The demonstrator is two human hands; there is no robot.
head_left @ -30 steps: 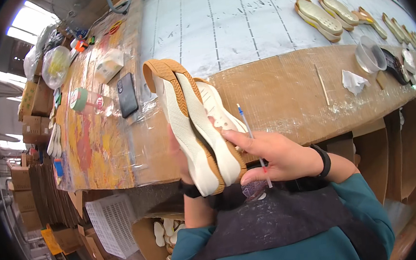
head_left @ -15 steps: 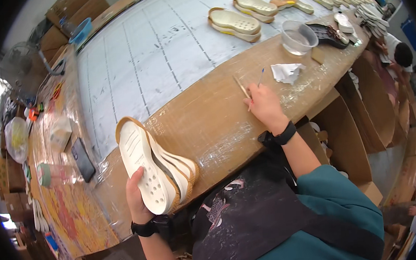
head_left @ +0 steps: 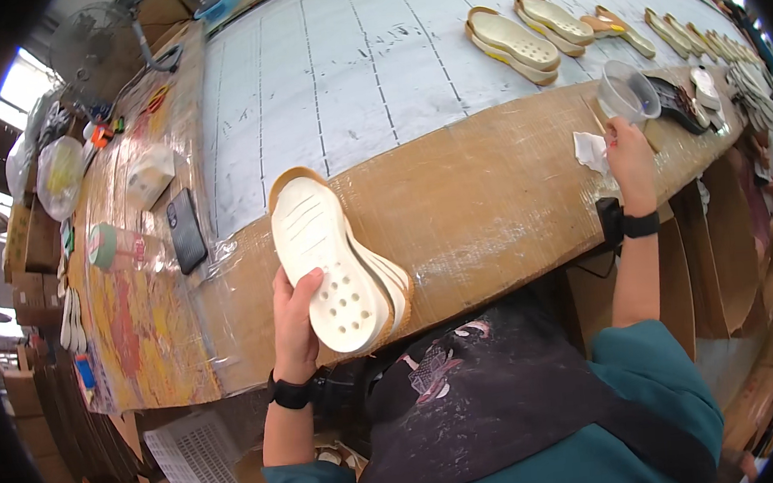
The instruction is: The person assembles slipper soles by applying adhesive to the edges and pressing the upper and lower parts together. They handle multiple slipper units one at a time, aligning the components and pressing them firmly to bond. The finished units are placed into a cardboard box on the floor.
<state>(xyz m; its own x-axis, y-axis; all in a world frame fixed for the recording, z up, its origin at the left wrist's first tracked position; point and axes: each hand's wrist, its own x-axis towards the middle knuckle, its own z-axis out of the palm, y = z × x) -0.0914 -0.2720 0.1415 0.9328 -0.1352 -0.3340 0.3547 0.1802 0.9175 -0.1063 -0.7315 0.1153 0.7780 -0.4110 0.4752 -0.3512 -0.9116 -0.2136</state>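
Observation:
My left hand (head_left: 296, 326) grips a small stack of cream shoe soles with tan rims (head_left: 329, 260), held flat side up over the brown cardboard-covered bench edge (head_left: 484, 207). My right hand (head_left: 630, 159) is stretched out far to the right, resting at the bench edge beside a crumpled white cloth (head_left: 590, 151) and just below a clear plastic cup (head_left: 627, 94). Its fingers are curled; whether it holds anything I cannot tell.
More soles (head_left: 512, 43) lie in a row on the white lined sheet (head_left: 346, 72) at the back and along the right. A black phone (head_left: 186, 230), a tape roll (head_left: 104, 247) and a small white box (head_left: 147, 174) sit on the left. A fan (head_left: 94, 48) stands far left.
My right hand has reached further right, from the thin stick on the bench to the cloth near the cup. The soles in my left hand have stayed roughly in place.

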